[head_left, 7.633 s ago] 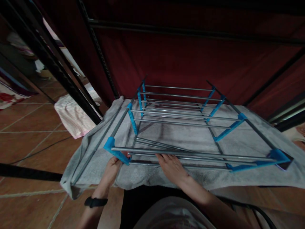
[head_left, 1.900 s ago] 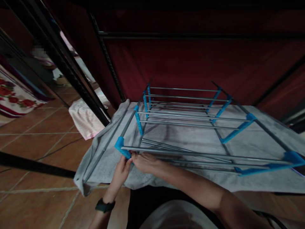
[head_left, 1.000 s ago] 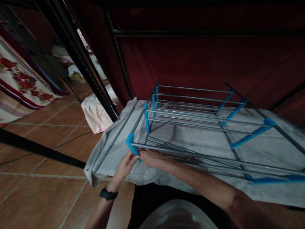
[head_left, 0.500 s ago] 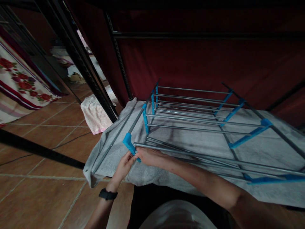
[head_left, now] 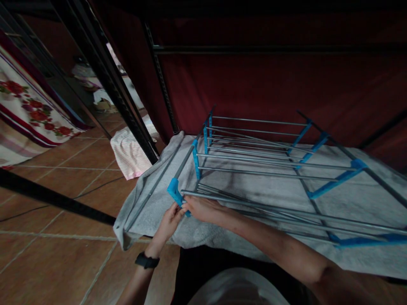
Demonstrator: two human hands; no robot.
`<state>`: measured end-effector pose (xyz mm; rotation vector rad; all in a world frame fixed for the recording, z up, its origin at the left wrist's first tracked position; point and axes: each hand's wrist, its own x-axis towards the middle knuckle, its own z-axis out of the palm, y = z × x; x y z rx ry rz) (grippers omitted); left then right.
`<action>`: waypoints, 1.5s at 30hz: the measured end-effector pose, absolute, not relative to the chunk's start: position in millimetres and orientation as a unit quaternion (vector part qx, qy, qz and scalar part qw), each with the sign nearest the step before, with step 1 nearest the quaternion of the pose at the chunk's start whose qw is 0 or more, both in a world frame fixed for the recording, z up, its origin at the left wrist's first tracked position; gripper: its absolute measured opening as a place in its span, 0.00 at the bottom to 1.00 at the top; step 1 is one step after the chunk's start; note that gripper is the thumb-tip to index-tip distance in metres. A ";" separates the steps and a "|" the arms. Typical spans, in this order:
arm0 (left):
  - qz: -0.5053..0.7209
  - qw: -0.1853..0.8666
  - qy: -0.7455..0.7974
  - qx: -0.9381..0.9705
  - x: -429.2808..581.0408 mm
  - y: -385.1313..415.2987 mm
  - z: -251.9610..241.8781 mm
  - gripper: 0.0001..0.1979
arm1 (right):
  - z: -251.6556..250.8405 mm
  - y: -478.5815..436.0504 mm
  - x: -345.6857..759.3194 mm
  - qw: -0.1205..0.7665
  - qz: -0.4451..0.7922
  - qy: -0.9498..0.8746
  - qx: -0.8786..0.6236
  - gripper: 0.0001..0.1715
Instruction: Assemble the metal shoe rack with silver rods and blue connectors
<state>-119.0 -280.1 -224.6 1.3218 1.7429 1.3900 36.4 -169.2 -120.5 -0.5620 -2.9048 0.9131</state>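
Note:
A rack of grey metal tubes point(head_left: 276, 172) and blue plastic brackets lies on a grey blanket point(head_left: 159, 220). My left hand point(head_left: 170, 221) pinches the lower part of the near-left blue bracket point(head_left: 174, 190). Against the same bracket, my right hand point(head_left: 201, 207) is closed around the left end of a metal tube; its fingers partly hide the joint. Just above the right hand, another tube point(head_left: 219, 197) has its left end close beside the bracket. At the near right, tubes reach a further blue bracket point(head_left: 365, 240).
Black metal posts point(head_left: 111, 84) and a low black bar point(head_left: 57, 197) frame the left side. A dark red curtain point(head_left: 270, 84) hangs behind the rack. A striped pink cloth point(head_left: 130, 152) lies by the post, above the tiled floor point(head_left: 57, 254). A floral cloth point(head_left: 38, 114) hangs far left.
Both hands stay at the near-left bracket with little movement. One tube at the rack's back now slants, its right end lower and off the blue bracket. The view has shifted slightly.

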 end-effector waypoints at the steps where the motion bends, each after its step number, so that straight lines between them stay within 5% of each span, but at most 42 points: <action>1: 0.516 0.268 0.648 0.492 -118.5 -280.3 -224.0 0.16 | -119.5 -169.1 36.6 0.028 0.290 -0.940 -0.177 0.13; 45: 0.438 0.177 0.701 0.534 -101.9 -285.0 -214.0 0.13 | -115.7 -179.0 39.1 0.046 0.213 -0.966 -0.142 0.19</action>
